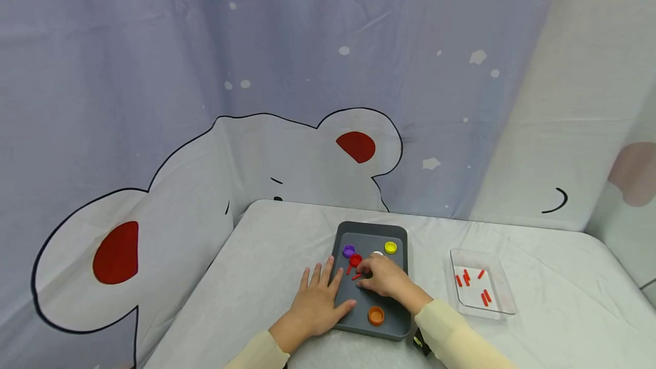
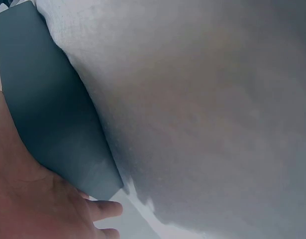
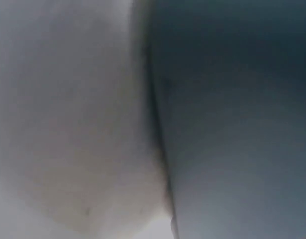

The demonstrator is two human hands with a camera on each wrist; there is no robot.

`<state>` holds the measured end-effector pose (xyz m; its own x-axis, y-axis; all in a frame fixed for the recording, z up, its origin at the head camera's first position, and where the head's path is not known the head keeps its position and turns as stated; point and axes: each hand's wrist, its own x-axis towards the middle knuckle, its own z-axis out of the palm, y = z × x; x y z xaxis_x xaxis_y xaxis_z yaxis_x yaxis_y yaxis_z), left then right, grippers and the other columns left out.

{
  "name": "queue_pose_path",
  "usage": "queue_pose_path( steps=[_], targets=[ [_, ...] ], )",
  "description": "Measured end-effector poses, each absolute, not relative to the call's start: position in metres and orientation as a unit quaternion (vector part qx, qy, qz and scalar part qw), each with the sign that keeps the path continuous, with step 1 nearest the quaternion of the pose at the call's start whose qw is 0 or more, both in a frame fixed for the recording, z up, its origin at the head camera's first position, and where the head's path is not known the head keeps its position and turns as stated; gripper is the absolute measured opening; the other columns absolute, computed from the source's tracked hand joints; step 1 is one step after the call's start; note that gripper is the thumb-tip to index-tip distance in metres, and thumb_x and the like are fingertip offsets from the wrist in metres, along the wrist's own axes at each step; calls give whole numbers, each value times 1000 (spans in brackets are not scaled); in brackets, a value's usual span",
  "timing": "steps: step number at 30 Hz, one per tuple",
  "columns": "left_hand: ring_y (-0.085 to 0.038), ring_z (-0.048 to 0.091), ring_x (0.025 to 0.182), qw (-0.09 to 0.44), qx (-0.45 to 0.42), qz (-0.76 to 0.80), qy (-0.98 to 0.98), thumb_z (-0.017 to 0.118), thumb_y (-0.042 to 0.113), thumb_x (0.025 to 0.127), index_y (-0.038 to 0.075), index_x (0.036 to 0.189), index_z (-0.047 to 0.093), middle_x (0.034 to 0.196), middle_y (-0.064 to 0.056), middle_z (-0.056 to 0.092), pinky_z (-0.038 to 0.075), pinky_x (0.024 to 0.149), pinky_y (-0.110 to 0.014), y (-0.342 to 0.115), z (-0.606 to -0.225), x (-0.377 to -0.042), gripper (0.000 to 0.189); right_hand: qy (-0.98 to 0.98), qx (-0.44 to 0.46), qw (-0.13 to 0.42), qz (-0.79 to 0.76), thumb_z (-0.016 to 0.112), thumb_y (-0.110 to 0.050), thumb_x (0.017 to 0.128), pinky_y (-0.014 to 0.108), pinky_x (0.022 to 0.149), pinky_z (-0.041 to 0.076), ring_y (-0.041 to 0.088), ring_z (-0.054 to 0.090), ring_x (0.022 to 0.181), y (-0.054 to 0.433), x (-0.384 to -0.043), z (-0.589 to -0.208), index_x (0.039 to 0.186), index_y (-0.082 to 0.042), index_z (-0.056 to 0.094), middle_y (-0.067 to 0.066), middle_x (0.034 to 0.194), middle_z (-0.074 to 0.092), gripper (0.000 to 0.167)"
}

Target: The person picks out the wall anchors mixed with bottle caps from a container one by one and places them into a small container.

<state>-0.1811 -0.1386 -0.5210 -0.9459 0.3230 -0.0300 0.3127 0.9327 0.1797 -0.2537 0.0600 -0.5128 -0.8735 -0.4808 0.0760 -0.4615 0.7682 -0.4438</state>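
A dark grey tray (image 1: 353, 323) lies on the white-covered table. My left hand (image 1: 319, 300) rests at its left edge with fingers spread; the left wrist view shows that hand (image 2: 48, 204) beside the tray's side wall (image 2: 58, 99). Over the tray, my right hand (image 1: 383, 275) bends its fingers and thumb around the end of a small red stick (image 1: 357, 277). Just beyond are a red round cap (image 1: 356, 260) and another red stick (image 1: 349, 270) beside it. A white cap (image 1: 378, 253) is partly hidden behind the right hand. The right wrist view shows mostly the tray's wall (image 3: 237, 124).
On the tray are a purple cap (image 1: 348, 251), a yellow cap (image 1: 390, 247) and an orange cap (image 1: 376, 315). A clear plastic box (image 1: 504, 295) with several red sticks (image 1: 466, 278) stands to the right. A dark object (image 1: 421, 343) lies under the right sleeve. A printed curtain (image 1: 287, 158) hangs behind.
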Motion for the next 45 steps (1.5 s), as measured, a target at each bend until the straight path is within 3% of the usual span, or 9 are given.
queue_pose_path(
  steps=[4,10,17,32,39,45],
  targets=[
    [-44,21,152,35,159,85,983,37,70,99,14,158,37,169,-14,13,11,120,-65,-139,-522,-182,82,951,-213,16,-222,87,-33,79,38,73,52,15,55,75,57,-252,-510,90,-13,72,-2,83,61,27],
    [-45,21,151,31,159,81,983,38,70,99,14,158,38,169,-14,14,11,119,-65,-139,-523,-183,82,963,-187,5,-195,87,-47,77,32,59,44,15,48,65,51,-249,-510,78,-13,63,-1,76,52,41],
    [-44,21,151,30,159,78,984,37,71,99,15,158,38,169,-13,14,11,120,-65,-139,-523,-182,81,972,-192,-22,-137,83,-55,78,38,61,50,20,52,66,44,-250,-516,72,-15,56,2,74,52,48],
    [-45,20,151,32,161,88,982,39,69,99,13,158,38,170,-13,13,10,120,-65,-139,-523,-182,81,966,-208,-33,-147,82,-43,84,35,59,48,18,50,64,44,-250,-520,72,-14,55,1,72,50,41],
    [-45,21,151,35,160,84,983,40,69,99,13,157,39,169,-14,15,12,119,-65,-138,-521,-181,80,954,-226,12,-196,82,-29,85,34,64,48,15,50,67,51,-250,-516,82,-15,62,-2,76,54,25],
    [-44,22,151,33,158,82,983,39,69,99,14,158,38,169,-14,14,11,120,-64,-139,-522,-182,81,942,-244,57,-223,80,-17,84,30,61,44,13,49,64,58,-250,-510,83,-14,65,-4,72,54,15]
  ],
)
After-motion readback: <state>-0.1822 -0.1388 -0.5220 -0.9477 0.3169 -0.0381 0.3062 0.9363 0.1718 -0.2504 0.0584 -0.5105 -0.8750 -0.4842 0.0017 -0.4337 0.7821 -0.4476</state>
